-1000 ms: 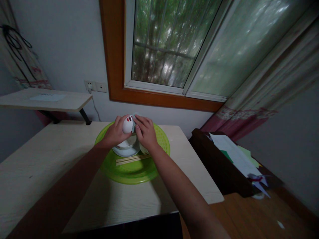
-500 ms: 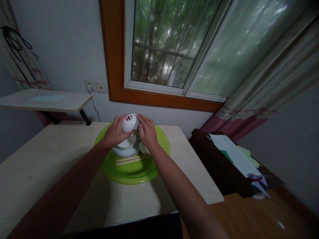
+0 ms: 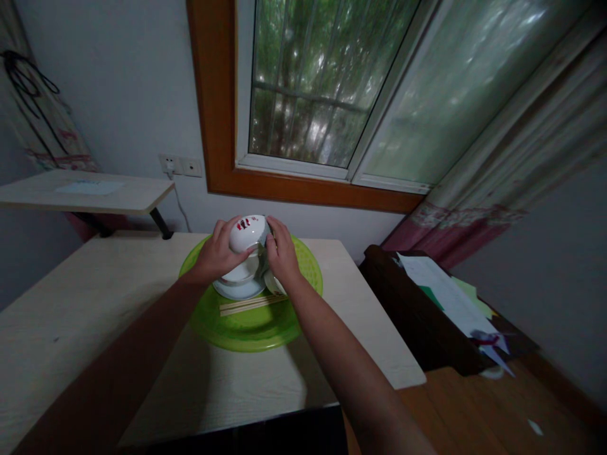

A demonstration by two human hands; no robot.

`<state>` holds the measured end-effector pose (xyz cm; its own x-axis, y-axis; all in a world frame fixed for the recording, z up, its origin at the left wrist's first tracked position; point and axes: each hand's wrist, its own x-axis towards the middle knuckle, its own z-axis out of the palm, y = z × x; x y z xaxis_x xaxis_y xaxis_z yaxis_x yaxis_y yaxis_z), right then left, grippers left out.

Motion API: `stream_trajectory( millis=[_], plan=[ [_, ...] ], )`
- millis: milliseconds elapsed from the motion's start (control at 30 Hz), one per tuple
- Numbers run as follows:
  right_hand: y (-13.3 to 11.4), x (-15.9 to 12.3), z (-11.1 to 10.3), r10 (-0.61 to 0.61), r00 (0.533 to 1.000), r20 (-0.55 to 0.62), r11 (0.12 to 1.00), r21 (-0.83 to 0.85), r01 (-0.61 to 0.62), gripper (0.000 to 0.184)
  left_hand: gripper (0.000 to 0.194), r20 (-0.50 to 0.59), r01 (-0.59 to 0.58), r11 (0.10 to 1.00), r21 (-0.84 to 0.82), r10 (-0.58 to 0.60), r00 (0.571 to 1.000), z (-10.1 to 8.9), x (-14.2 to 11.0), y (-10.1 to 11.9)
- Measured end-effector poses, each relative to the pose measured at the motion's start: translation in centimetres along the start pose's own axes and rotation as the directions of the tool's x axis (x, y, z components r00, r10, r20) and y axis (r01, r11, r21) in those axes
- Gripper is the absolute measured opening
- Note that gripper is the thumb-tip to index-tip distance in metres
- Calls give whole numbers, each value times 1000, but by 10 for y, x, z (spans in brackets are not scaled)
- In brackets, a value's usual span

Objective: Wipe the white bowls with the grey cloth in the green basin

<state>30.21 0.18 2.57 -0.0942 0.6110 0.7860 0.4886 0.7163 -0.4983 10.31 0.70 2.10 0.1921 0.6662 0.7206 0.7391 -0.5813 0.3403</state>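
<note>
A small white bowl (image 3: 249, 231) with red markings is tilted, its outer side turned up toward me. My left hand (image 3: 219, 254) is closed on the bowl's left side, thumb below and fingers behind. Against its right edge, my right hand (image 3: 281, 251) presses a grey cloth-like piece, mostly hidden by the fingers. Under the hands, another white bowl (image 3: 243, 272) stands on a white plate (image 3: 239, 291). Partly behind my right wrist lies a pale cup or bowl (image 3: 274, 284). Wooden chopsticks (image 3: 249, 305) lie in front of the dishes.
A round green tray (image 3: 251, 341) carries the dishes on a light wooden table (image 3: 114, 297). At the left is a raised shelf (image 3: 142, 193) with a paper on it. Beyond the table are the wall and window; papers (image 3: 441, 291) lie on dark furniture at the right.
The bowl has turned a little in my hands. My right hand and the grey piece have shifted to the bowl's right edge, so less of the grey shows.
</note>
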Motion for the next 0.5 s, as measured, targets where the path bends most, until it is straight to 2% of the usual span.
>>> stream_trajectory(
  millis=[167, 500],
  plan=[
    [6, -2, 3, 82, 997, -13, 996, 31, -81, 44, 84, -18, -27, 999, -27, 26, 1000, -1, 0, 1],
    [14, -4, 4, 164, 986, -8, 984, 68, -163, 49, 84, -16, 15, 996, -93, -16, 1000, -4, 1, 3]
  ],
)
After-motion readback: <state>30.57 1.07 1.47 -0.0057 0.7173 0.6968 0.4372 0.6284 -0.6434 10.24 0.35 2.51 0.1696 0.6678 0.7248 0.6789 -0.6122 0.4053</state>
